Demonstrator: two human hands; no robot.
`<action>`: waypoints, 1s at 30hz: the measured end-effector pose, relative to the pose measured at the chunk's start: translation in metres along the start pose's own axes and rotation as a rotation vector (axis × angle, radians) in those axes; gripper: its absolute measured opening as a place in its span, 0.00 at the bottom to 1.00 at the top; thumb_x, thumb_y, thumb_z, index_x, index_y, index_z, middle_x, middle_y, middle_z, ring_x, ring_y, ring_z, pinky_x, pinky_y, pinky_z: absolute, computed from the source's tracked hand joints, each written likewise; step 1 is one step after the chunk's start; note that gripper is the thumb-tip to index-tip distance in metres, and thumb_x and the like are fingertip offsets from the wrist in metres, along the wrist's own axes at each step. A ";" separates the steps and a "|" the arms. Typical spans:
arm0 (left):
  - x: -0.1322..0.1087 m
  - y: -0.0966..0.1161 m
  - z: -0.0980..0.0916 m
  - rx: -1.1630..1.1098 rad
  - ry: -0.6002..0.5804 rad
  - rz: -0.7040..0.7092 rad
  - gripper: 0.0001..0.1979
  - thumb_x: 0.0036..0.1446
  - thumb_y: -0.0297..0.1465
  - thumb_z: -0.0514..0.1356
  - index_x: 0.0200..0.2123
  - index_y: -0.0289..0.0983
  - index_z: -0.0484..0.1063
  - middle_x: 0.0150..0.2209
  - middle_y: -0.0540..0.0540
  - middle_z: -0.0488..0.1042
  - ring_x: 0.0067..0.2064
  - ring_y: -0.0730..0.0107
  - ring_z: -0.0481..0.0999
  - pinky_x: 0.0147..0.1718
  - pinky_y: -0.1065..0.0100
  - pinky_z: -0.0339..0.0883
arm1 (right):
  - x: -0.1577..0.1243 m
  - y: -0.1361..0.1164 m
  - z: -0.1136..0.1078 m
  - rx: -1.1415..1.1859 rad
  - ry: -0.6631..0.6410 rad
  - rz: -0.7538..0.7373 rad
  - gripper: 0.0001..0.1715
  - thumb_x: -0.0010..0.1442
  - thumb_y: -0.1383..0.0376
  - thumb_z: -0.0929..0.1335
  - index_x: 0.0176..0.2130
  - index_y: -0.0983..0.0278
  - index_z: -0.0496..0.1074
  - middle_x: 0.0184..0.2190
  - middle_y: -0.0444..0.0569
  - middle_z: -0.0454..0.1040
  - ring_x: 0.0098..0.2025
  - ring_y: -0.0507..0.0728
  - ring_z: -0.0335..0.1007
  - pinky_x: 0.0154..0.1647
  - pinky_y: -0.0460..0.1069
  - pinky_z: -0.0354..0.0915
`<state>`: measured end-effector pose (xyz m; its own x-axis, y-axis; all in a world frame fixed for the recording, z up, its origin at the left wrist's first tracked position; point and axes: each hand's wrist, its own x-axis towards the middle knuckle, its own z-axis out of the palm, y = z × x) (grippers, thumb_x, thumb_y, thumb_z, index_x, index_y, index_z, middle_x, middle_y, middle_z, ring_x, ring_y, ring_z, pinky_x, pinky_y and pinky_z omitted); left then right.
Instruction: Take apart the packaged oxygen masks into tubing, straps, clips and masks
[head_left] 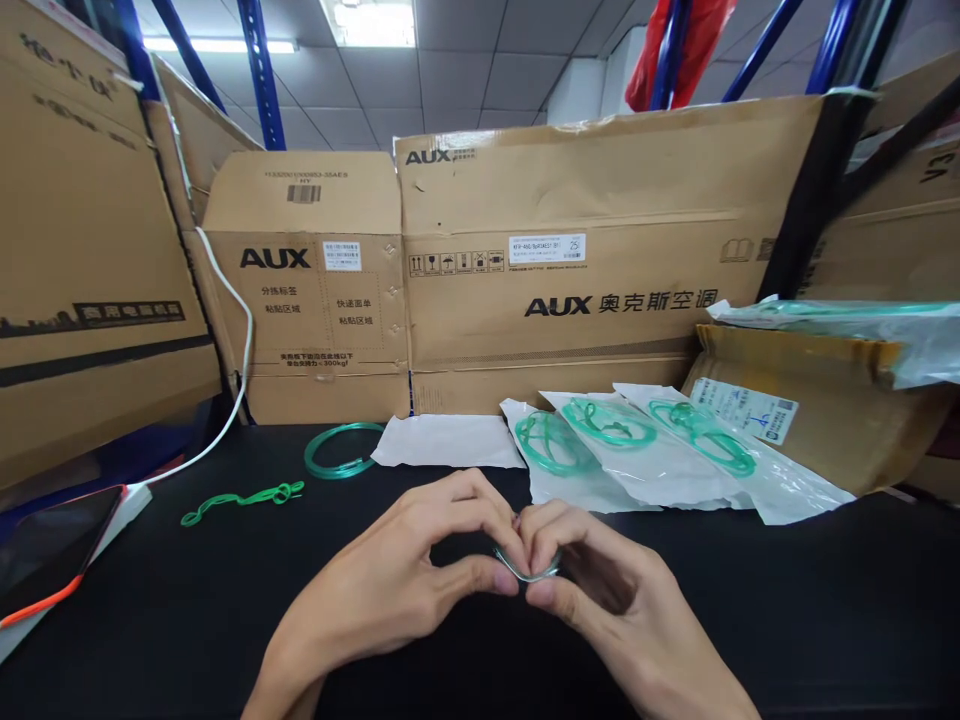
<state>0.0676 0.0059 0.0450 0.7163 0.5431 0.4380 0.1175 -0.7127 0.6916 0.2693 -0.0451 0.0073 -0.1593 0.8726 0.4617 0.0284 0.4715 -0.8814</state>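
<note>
At the lower centre of the frame, the left hand point(431, 545) and right hand point(604, 575) meet, both with fingertips pinched narrow on a small shiny curved piece point(525, 574); fingers hide much of it, so its full shape cannot be told. Good handling here probably means a light, even pinch from both sides, thumbs level below, without kinking the piece. Working over the bare worktop point(225, 580), apart from the green coil point(330, 473) at centre left, seems sensible.
</note>
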 end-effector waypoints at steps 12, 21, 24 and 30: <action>-0.004 -0.014 0.000 0.197 -0.155 -0.137 0.08 0.64 0.23 0.65 0.38 0.43 0.78 0.42 0.55 0.77 0.46 0.71 0.76 0.50 0.71 0.63 | -0.005 0.013 -0.008 -0.470 -0.143 -0.023 0.12 0.67 0.73 0.66 0.36 0.57 0.72 0.40 0.45 0.77 0.43 0.57 0.74 0.46 0.50 0.67; 0.000 -0.015 -0.001 0.197 -0.095 -0.119 0.09 0.60 0.24 0.68 0.39 0.44 0.75 0.42 0.57 0.79 0.46 0.70 0.77 0.49 0.71 0.65 | -0.007 0.004 -0.008 -0.411 -0.108 -0.105 0.12 0.68 0.70 0.68 0.37 0.56 0.79 0.38 0.45 0.79 0.40 0.56 0.75 0.41 0.48 0.69; 0.000 -0.018 -0.001 0.218 -0.099 -0.127 0.10 0.60 0.22 0.66 0.39 0.44 0.76 0.42 0.56 0.79 0.47 0.68 0.77 0.48 0.70 0.66 | -0.007 0.004 -0.007 -0.396 -0.103 -0.119 0.15 0.68 0.72 0.68 0.35 0.55 0.80 0.38 0.45 0.78 0.39 0.55 0.76 0.39 0.47 0.69; 0.001 -0.021 0.002 0.247 -0.129 -0.098 0.14 0.61 0.17 0.61 0.38 0.45 0.76 0.40 0.58 0.79 0.42 0.71 0.78 0.46 0.72 0.67 | -0.009 0.007 -0.010 -0.349 -0.136 -0.089 0.17 0.68 0.72 0.66 0.37 0.55 0.82 0.40 0.48 0.79 0.39 0.56 0.77 0.38 0.47 0.72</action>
<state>0.0668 0.0204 0.0298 0.7729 0.5653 0.2882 0.3433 -0.7545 0.5594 0.2805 -0.0489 -0.0022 -0.3055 0.8122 0.4970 0.3390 0.5805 -0.7404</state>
